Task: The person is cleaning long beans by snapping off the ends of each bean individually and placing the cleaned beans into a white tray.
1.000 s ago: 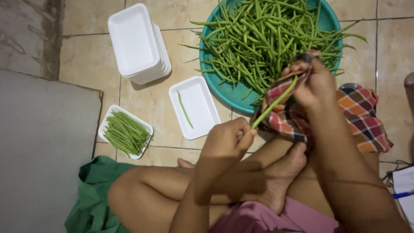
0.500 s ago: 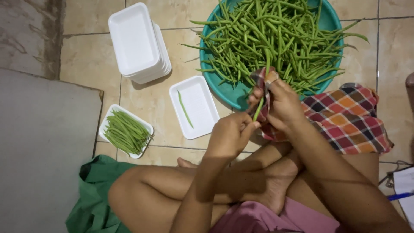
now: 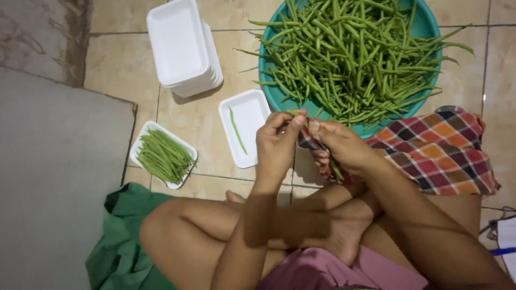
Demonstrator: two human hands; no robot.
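My left hand point(image 3: 277, 142) pinches the tip of a green bean point(image 3: 294, 113) just over the near rim of a teal basin point(image 3: 269, 80) heaped with green beans point(image 3: 349, 53). My right hand point(image 3: 344, 147) grips the same bean lower down, its other end poking out under the palm, over a plaid cloth point(image 3: 441, 153). Left of the hands lies a white foam tray point(image 3: 252, 115) with a single bean point(image 3: 236, 131) in it.
A stack of white foam trays point(image 3: 183, 45) sits at the back left on the tiled floor. A tray filled with green beans point(image 3: 164, 156) lies near my left knee. A grey mat point(image 3: 54, 177) covers the left side, with green fabric point(image 3: 118, 252) under my crossed legs.
Both hands came together and moved left, off the basin. The bean went from slanting between them to being held close, with my left fingers now at its tip.
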